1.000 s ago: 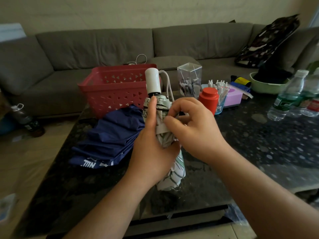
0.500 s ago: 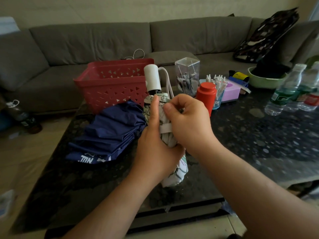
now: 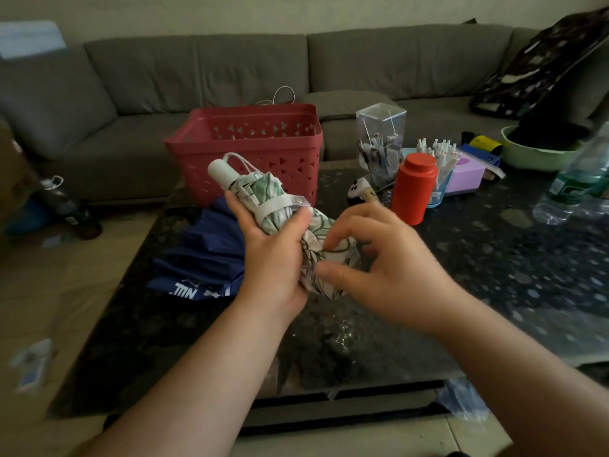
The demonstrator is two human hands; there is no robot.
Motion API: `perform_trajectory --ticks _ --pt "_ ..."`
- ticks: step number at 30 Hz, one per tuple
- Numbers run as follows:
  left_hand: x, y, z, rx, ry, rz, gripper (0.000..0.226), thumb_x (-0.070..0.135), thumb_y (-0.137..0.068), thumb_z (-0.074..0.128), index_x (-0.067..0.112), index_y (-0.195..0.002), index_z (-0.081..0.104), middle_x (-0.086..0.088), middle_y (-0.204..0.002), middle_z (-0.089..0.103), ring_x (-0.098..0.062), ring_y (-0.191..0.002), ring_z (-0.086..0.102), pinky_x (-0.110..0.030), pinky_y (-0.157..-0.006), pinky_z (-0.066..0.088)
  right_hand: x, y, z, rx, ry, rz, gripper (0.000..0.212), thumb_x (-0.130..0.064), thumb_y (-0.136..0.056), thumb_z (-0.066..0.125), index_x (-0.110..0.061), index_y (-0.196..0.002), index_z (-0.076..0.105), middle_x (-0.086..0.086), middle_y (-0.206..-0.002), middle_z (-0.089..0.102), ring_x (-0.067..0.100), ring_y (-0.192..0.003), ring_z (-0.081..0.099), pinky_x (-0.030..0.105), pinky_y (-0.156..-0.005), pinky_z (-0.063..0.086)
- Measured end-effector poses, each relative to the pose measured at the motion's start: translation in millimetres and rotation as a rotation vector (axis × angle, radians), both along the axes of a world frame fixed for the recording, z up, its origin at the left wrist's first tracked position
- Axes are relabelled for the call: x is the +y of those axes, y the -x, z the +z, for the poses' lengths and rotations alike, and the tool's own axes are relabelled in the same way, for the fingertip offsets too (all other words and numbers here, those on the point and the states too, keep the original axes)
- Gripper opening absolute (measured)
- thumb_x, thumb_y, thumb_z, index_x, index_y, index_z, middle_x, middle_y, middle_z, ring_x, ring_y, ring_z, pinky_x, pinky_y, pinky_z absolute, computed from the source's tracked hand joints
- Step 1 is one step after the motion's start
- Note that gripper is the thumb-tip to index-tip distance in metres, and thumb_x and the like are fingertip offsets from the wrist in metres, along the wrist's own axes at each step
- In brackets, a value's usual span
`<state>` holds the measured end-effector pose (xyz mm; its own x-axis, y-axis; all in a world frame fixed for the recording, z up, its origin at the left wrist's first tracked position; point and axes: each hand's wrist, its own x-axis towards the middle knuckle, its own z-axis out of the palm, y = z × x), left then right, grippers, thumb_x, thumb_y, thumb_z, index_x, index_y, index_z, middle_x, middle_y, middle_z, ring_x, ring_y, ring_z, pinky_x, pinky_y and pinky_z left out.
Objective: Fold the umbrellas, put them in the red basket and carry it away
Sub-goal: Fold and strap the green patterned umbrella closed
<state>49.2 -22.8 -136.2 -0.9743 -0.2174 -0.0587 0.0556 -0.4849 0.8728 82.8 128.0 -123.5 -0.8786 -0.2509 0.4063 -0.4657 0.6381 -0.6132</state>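
Only one view is given, taken from a camera worn on the person's head. The scene is seen from above, looking forward and down across a dark table [image 3: 494,258]. The two forearms are seen coming in from the bottom edge, and the left hand [image 3: 273,258] and right hand [image 3: 385,268] are caught close up in the middle. Farther off, a grey sofa [image 3: 197,77] is seen along the top. The edges are bent by the wide lens.

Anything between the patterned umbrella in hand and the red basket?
Nothing visible. The white-and-green patterned folding umbrella, in the left hand's grip, is just in front of the open-topped red plastic basket.
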Motion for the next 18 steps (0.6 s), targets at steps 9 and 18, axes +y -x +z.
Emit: perform_trajectory --ticks 9,18 --pt "6 1 -4 0.015 0.006 0.093 0.109 -0.001 -0.094 0.069 0.074 -0.150 0.013 0.002 -0.147 0.058 -0.026 -0.111 0.075 -0.055 -0.085 0.064 -12 1 -12 0.172 -0.134 -0.018 0.029 -0.036 -0.083 0.062 -0.027 -0.109 0.072 -0.010 -0.121 0.059 0.017 -0.102 0.063 0.042 -0.077 0.059" --pt "7 0 -2 0.000 -0.002 0.102 0.112 -0.002 -0.094 0.070 0.071 -0.153 0.008 0.001 -0.152 0.054 -0.025 -0.114 0.073 -0.053 -0.086 0.064 -22 6 -21 0.241 -0.025 -0.100 0.013 -0.029 -0.092 0.059 -0.021 -0.093 0.070 -0.010 -0.105 0.063 0.015 -0.090 0.062 0.042 -0.070 0.055"
